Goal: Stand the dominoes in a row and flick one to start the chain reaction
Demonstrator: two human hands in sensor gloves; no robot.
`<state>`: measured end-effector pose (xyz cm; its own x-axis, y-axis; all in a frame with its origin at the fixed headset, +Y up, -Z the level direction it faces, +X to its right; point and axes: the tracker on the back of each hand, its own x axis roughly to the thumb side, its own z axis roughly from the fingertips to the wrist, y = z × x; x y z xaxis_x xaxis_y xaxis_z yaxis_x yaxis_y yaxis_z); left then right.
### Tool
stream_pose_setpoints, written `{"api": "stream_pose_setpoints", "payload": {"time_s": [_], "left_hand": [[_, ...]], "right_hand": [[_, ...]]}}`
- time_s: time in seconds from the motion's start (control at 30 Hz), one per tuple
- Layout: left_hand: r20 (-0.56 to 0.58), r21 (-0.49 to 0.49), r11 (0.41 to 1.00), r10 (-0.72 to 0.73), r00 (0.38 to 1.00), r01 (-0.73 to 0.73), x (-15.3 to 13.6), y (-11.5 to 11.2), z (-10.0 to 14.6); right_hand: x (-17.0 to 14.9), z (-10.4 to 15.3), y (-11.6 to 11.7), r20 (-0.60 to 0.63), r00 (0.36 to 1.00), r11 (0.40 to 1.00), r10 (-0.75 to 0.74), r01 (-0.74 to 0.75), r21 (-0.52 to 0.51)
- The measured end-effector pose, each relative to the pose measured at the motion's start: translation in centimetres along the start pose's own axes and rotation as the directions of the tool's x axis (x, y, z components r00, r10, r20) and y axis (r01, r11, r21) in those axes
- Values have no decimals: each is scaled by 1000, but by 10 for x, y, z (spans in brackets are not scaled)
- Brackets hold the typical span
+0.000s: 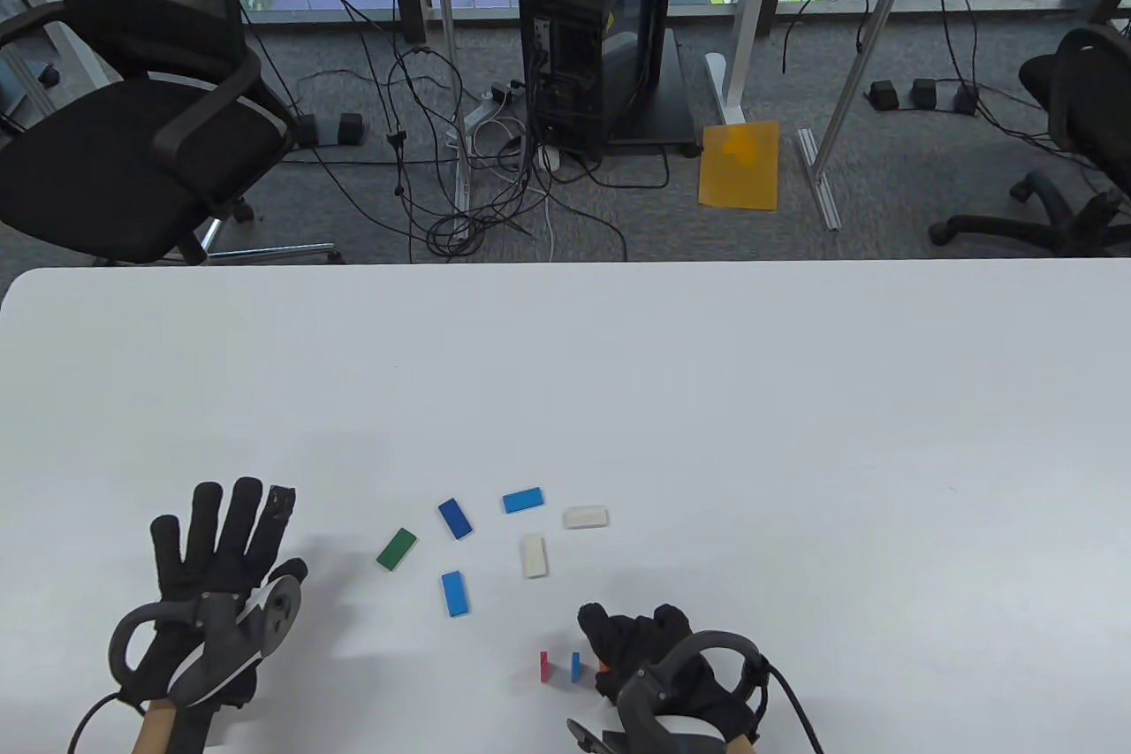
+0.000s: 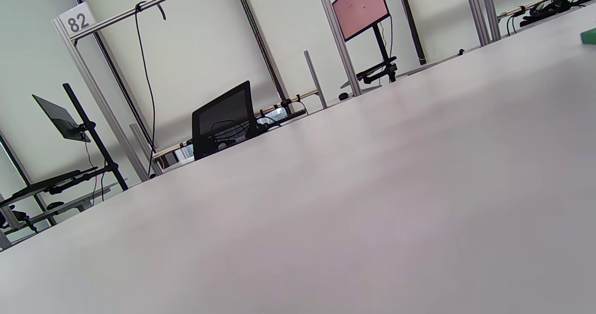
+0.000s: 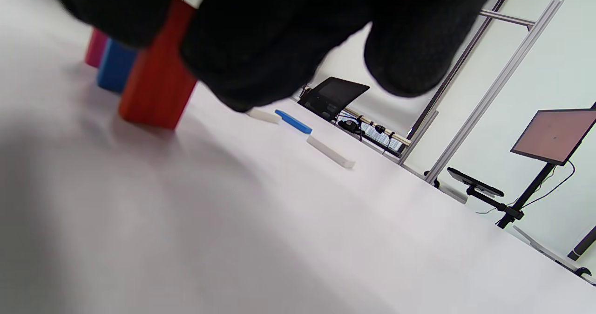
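Near the front edge of the table point(image 1: 795, 400) a red domino point(image 1: 544, 666) and a blue domino point(image 1: 575, 666) stand upright side by side. Just right of them an orange domino point(image 1: 603, 666) stands with my right hand point(image 1: 618, 643) curled over its top. In the right wrist view my fingertips point(image 3: 260, 48) pinch the orange domino point(image 3: 156, 90), with the blue domino point(image 3: 113, 67) and red domino point(image 3: 95, 48) behind it. Lying flat are a green domino point(image 1: 396, 548), three blue ones point(image 1: 455, 518) point(image 1: 522, 499) point(image 1: 455, 593) and two white ones point(image 1: 586, 516) point(image 1: 534, 555). My left hand point(image 1: 221, 542) lies flat with its fingers spread.
Beyond the table's far edge are a black office chair point(image 1: 132, 144), a computer tower point(image 1: 601, 38), loose cables and an orange sheet point(image 1: 740, 166) on the carpet. The green domino point(image 2: 588, 37) shows at the right edge of the left wrist view.
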<state>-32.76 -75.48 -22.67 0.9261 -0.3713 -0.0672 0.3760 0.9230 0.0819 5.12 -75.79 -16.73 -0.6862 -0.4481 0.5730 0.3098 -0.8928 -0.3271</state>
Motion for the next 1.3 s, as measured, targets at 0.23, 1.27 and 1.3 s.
{"api": "stream_pose_setpoints", "payload": {"time_s": [0.23,1.27,1.3], "left_hand": [[2,-1,1000,-3,1000,3,0,0,0],[6,0,1000,-3,1000,3,1,-1,0],[5,0,1000,-3,1000,3,1,-1,0]], "right_hand": [[0,0,-2,8,1000,1000,1,-1,3],[1,1,-5,12,1000,1000,12,-12,5],[0,2,-7,6,1000,1000,12,-12,0]]}}
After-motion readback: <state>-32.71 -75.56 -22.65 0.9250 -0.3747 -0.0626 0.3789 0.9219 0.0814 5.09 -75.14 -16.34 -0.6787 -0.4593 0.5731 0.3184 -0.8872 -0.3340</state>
